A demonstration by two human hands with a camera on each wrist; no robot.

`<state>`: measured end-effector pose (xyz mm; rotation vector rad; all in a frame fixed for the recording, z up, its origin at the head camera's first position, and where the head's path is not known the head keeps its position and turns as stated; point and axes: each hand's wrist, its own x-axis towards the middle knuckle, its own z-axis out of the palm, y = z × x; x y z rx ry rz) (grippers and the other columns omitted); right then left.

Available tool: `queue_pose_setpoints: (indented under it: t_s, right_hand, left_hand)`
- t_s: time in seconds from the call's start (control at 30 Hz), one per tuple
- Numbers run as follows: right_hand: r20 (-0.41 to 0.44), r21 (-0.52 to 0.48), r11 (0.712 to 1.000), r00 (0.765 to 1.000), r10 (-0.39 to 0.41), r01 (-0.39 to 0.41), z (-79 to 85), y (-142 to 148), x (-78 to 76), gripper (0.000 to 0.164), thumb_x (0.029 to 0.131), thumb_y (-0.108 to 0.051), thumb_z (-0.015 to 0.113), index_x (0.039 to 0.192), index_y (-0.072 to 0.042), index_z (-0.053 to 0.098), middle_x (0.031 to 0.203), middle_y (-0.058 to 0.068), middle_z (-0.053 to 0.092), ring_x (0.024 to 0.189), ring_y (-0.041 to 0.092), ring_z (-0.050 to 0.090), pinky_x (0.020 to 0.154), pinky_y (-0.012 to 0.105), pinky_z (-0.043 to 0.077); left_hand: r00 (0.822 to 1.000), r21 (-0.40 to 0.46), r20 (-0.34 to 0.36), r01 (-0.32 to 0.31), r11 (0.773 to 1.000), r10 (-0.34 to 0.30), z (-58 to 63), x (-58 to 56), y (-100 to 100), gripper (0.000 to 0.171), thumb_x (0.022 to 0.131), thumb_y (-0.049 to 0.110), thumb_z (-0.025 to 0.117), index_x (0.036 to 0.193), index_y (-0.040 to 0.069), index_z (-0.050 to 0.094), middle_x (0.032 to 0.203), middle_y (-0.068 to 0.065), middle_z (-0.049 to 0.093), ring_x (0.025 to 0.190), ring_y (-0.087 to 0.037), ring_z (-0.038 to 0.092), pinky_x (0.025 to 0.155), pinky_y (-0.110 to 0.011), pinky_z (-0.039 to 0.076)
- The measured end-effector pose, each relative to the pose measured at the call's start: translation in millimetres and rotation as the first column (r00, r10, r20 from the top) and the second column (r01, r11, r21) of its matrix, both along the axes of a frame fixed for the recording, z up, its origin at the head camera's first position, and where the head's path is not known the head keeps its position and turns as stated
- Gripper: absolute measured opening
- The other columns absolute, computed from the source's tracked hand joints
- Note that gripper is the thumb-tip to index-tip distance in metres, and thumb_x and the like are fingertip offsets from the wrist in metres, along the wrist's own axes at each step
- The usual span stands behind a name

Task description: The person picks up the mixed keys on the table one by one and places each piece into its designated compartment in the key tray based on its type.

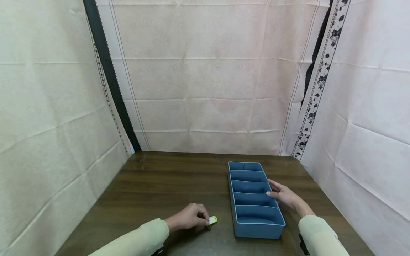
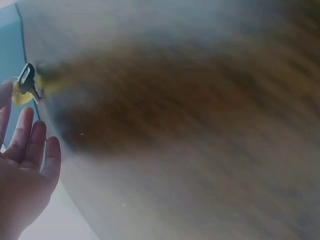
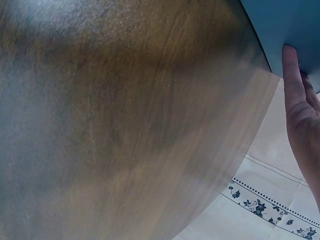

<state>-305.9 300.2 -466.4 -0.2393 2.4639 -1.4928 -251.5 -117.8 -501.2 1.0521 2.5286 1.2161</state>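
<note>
Between thumb and fingertips, my left hand (image 1: 190,217) pinches a key with a yellow tag (image 1: 213,220) just over the table, left of the blue divided box. The dark-headed metal key (image 2: 27,80) hangs at the fingertips in the left wrist view, where the other fingers are spread. Long and split into several compartments by crosswise walls, the box (image 1: 257,230) stands on the table. At its right side my right hand (image 1: 285,195) rests with thumb and fingertips at the rim. One straight finger (image 3: 292,70) lies against the outer wall in the right wrist view.
The brown wooden table (image 1: 160,181) has its back edge close to a pale hanging cloth (image 1: 208,81). More cloth covers the left and right sides, with a floral border (image 1: 317,85) at the right corner.
</note>
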Motion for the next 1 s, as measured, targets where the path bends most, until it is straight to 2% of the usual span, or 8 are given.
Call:
queue_pose_setpoints:
  t_s: [0.17, 0.3, 0.43, 0.53, 0.73, 1.0]
  right_hand:
    - [-0.002, -0.003, 1.000, 1.000, 0.002, -0.002, 1.1, 0, 0.7, 0.069, 0.102, -0.019, 0.056, 0.156, 0.000, 0.017, 0.153, 0.034, 0.027, 0.133, 0.054, 0.037, 0.096, 0.065, 0.041]
    - [0.004, -0.004, 1.000, 1.000, 0.001, -0.001, 2.3, -1, 1.8, 0.069, 0.102, -0.019, 0.056, 0.156, -0.001, 0.017, 0.153, 0.034, 0.027, 0.133, 0.055, 0.036, 0.096, 0.065, 0.041]
    - [0.012, -0.001, 1.000, 1.000, -0.006, 0.006, 3.9, -2, 2.7, 0.070, 0.102, -0.019, 0.056, 0.156, 0.000, 0.017, 0.154, 0.034, 0.024, 0.134, 0.056, 0.034, 0.096, 0.066, 0.040]
    - [0.012, -0.002, 1.000, 1.000, -0.009, 0.009, 4.4, -2, 2.9, 0.070, 0.102, -0.019, 0.057, 0.156, -0.001, 0.017, 0.154, 0.034, 0.025, 0.134, 0.055, 0.034, 0.097, 0.066, 0.040]
    - [0.000, -0.009, 1.000, 1.000, 0.004, -0.004, 4.1, -2, 1.9, 0.071, 0.102, -0.021, 0.057, 0.157, -0.001, 0.016, 0.154, 0.033, 0.025, 0.134, 0.055, 0.035, 0.097, 0.065, 0.040]
    - [0.010, 0.000, 1.000, 1.000, -0.007, 0.007, 2.5, 0, 2.2, 0.070, 0.102, -0.019, 0.057, 0.156, -0.001, 0.016, 0.154, 0.034, 0.023, 0.135, 0.056, 0.032, 0.097, 0.066, 0.040]
  left_hand:
    - [0.996, 0.081, 0.080, -0.057, 0.995, 0.051, 6.2, -3.0, 5, 0.008, 0.086, 0.009, 0.077, 0.079, 0.012, 0.073, 0.089, 0.009, 0.065, 0.084, -0.004, 0.060, 0.074, -0.023, 0.050]
    - [0.987, 0.105, 0.133, -0.110, 0.988, 0.095, 17.2, -5.3, 7, 0.006, 0.088, 0.012, 0.075, 0.082, 0.012, 0.074, 0.092, 0.007, 0.066, 0.088, -0.008, 0.060, 0.076, -0.026, 0.049]
    - [0.979, 0.133, 0.159, -0.150, 0.980, 0.128, 30.7, -7.1, 9, 0.004, 0.088, 0.011, 0.074, 0.087, 0.008, 0.073, 0.095, 0.005, 0.066, 0.090, -0.012, 0.059, 0.076, -0.029, 0.050]
    - [0.977, 0.144, 0.159, -0.164, 0.976, 0.141, 41.0, -9.1, 12, 0.006, 0.090, 0.013, 0.074, 0.090, 0.007, 0.074, 0.098, 0.004, 0.066, 0.092, -0.016, 0.058, 0.078, -0.033, 0.050]
    - [0.974, 0.153, 0.154, -0.188, 0.970, 0.165, 60.0, -17.1, 25, 0.009, 0.092, 0.021, 0.073, 0.092, 0.012, 0.074, 0.101, 0.005, 0.066, 0.096, -0.018, 0.058, 0.082, -0.036, 0.050]
    - [0.987, 0.191, 0.115, -0.131, 0.973, 0.111, 77.8, -22.4, 61, 0.007, 0.092, 0.020, 0.073, 0.092, 0.013, 0.074, 0.096, 0.005, 0.067, 0.090, -0.015, 0.060, 0.077, -0.030, 0.052]
